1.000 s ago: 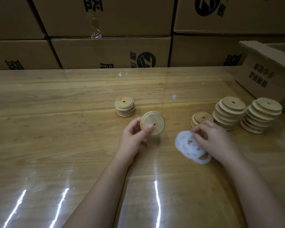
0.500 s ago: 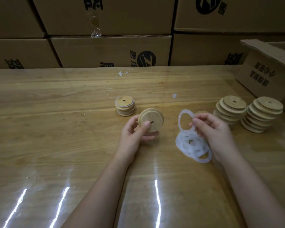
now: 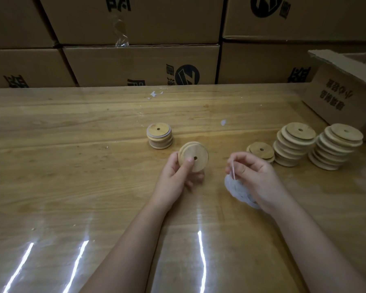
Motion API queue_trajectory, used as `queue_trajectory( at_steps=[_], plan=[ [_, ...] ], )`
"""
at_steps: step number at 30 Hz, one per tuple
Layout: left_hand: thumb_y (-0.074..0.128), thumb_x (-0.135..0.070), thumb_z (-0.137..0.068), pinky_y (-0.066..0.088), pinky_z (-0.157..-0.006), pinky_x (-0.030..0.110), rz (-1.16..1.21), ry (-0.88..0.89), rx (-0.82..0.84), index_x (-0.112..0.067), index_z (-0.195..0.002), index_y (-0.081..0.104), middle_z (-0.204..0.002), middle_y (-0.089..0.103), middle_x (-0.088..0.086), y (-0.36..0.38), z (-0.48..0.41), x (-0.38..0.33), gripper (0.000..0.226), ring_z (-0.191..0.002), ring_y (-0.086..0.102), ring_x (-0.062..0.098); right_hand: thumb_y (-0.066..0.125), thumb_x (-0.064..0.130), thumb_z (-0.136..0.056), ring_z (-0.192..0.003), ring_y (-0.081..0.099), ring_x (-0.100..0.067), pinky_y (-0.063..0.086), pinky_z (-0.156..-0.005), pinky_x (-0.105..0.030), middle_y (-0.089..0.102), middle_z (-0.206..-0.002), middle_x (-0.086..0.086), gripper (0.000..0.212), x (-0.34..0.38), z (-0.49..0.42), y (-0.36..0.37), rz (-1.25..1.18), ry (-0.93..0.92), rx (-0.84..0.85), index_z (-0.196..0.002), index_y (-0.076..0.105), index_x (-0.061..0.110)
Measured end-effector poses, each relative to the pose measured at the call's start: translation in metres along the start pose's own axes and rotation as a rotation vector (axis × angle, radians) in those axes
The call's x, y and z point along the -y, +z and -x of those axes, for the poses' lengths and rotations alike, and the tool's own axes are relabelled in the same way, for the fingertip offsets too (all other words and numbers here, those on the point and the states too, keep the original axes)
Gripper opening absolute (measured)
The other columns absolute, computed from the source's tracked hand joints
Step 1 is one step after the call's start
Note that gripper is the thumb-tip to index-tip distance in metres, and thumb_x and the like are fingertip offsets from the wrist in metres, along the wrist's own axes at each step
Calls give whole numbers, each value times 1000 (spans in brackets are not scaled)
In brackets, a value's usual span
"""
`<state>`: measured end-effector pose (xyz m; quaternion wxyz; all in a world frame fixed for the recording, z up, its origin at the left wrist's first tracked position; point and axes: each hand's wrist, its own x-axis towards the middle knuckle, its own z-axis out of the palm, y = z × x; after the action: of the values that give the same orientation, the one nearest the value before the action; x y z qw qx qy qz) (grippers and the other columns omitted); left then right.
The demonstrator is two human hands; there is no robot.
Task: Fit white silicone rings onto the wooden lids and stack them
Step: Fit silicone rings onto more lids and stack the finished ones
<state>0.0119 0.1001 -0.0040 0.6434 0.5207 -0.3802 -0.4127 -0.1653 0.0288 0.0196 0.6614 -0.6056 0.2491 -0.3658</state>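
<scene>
My left hand (image 3: 174, 176) holds a round wooden lid (image 3: 195, 154) upright, its flat face with a small centre hole turned toward me. My right hand (image 3: 255, 176) pinches one white silicone ring (image 3: 232, 169), seen edge-on, just above a loose pile of white rings (image 3: 237, 191) on the table. A short stack of lids with rings fitted (image 3: 159, 135) stands behind the held lid. To the right are a low pile of bare lids (image 3: 261, 152) and two taller leaning stacks, one nearer (image 3: 294, 142) and one at the far right (image 3: 337, 145).
The wooden table (image 3: 72, 166) is covered by a glossy clear sheet with light glare near me. Cardboard boxes (image 3: 140, 66) form a wall along the far edge. An open cardboard box (image 3: 342, 92) sits at the back right, behind the lid stacks.
My right hand lifted one ring off the pile, then brought it lower and turned it edge-on. My left hand kept the lid, tilting it slightly.
</scene>
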Motion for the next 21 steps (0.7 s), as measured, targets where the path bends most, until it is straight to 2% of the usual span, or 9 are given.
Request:
queue_trajectory(
  at_steps=[4,7,11,16,21],
  plan=[
    [48,-12,-96,47,-42,22,-4,-13,133,-15,-110,48,-79,70,2,0,3,-2,14,-63,70,22,60,8,-87,-67,56,-3,47,-65,-15,66,-70,6,16,-10,-3,8,84,-7,-126,-83,68,21],
    [53,-5,-93,52,-50,23,-21,1,146,-14,-110,54,-84,68,0,-2,3,-2,20,-67,66,20,58,4,-89,-62,57,-1,48,-61,-13,66,-67,8,13,-15,-3,15,97,-25,-182,-87,66,15],
    [55,-5,-92,56,-62,25,-37,-32,163,-11,-111,60,-92,68,6,-2,2,1,21,-77,67,21,62,6,-87,-62,57,-2,48,-61,-14,65,-65,9,12,-19,-5,18,129,-55,-247,-83,65,17],
    [57,-9,-92,52,-57,21,-120,-16,164,-19,-104,62,-77,70,-1,1,2,5,16,-68,68,19,66,10,-86,-72,59,-10,47,-68,-22,65,-71,9,16,-26,-7,14,280,-105,-311,-78,64,24],
    [59,-10,-92,49,-56,19,-208,12,146,-22,-104,63,-75,68,-6,2,2,8,18,-65,66,14,67,11,-84,-70,58,-4,45,-65,-14,66,-74,8,20,-30,-7,12,390,-133,-297,-77,64,29]
  ],
)
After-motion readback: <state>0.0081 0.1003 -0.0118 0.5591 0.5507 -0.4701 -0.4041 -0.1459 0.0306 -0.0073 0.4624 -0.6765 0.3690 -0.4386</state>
